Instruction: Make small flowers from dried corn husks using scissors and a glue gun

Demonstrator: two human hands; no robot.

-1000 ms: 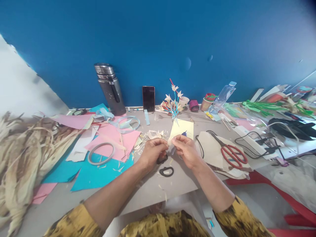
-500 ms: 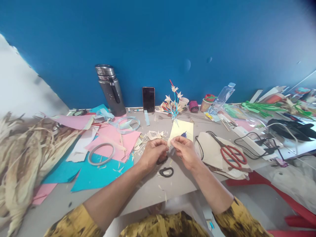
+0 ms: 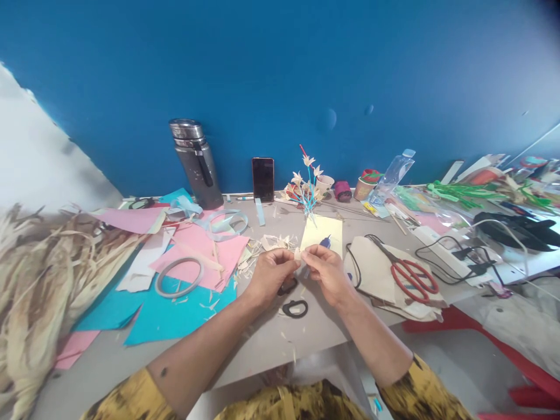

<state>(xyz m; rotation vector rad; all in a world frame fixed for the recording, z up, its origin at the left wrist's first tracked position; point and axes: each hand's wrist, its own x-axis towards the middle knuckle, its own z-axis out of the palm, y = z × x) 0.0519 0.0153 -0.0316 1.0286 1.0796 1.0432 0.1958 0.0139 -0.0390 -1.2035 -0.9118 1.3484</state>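
Small pale piece pinched between two hands, centre of frame

Thumb and forefinger of the left hand closed narrow on one side of a pale piece; right hand pinching the other side, fingertips nearly meeting. Piece sits just below mid-frame, held above the table. Much of it hidden by the fingers

Handling, my judgement: very light, thin, dry like husk or paper; bends easily, may tear or crease, little slip. Best hold: a soft fingertip pinch at its edges

Direction: the visible sliver runs roughly up and down the frame, end toward the top; full long axis cannot be told

Further out: black scissor loops below the hands; yellow paper just above; pale flowers on blue stems beyond, upper centre; red-handled scissors right of centre; dry husks at far left
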